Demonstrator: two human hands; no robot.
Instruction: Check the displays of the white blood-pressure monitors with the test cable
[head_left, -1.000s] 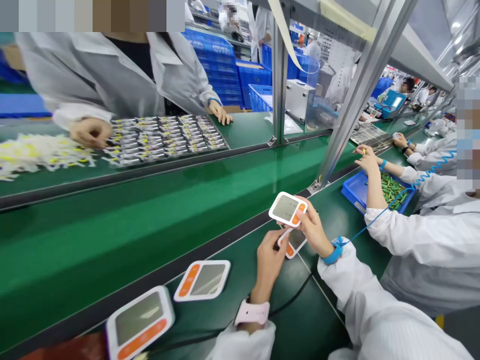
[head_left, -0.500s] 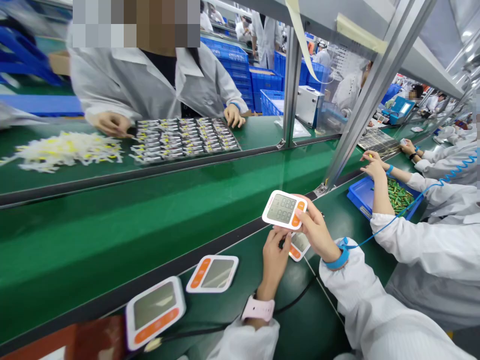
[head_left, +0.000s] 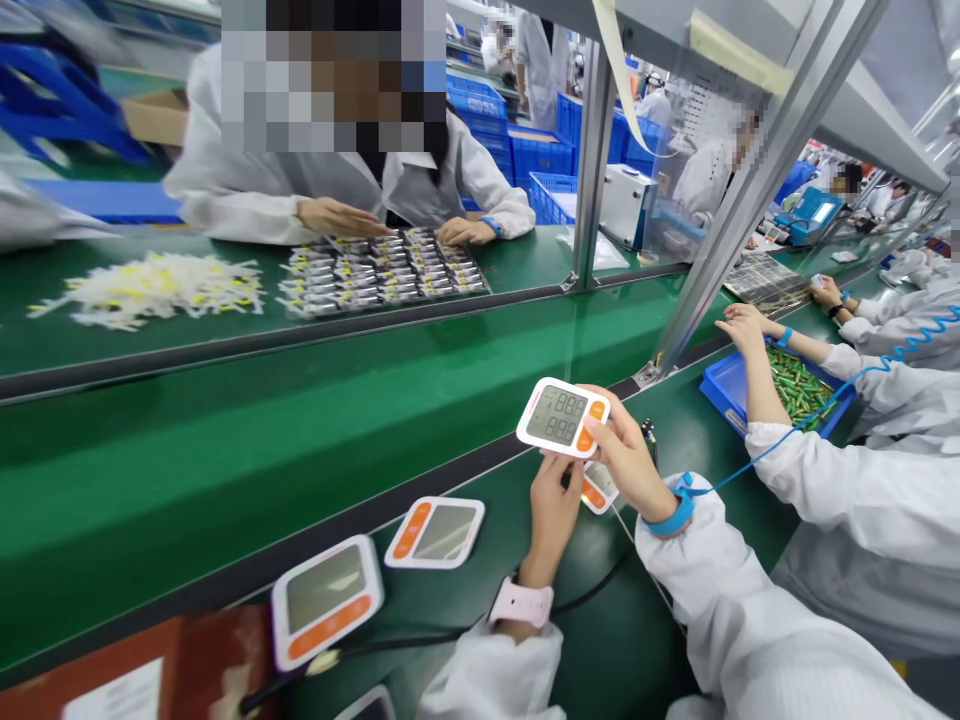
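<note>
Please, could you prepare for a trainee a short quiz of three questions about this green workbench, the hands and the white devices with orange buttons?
1. True or false: the white rectangular device with rounded corners and orange buttons, held in the right hand, shows dark digits.

2. Multiple choice: which colour is the wide band on the wrist of that same hand?
A) pink
B) blue
C) black

3. Fill in the blank: beyond that hand, a shallow blue plastic tray holds a heap of many small, mostly ______ cylinders.

Key: 1 true; 2 B; 3 green
</note>
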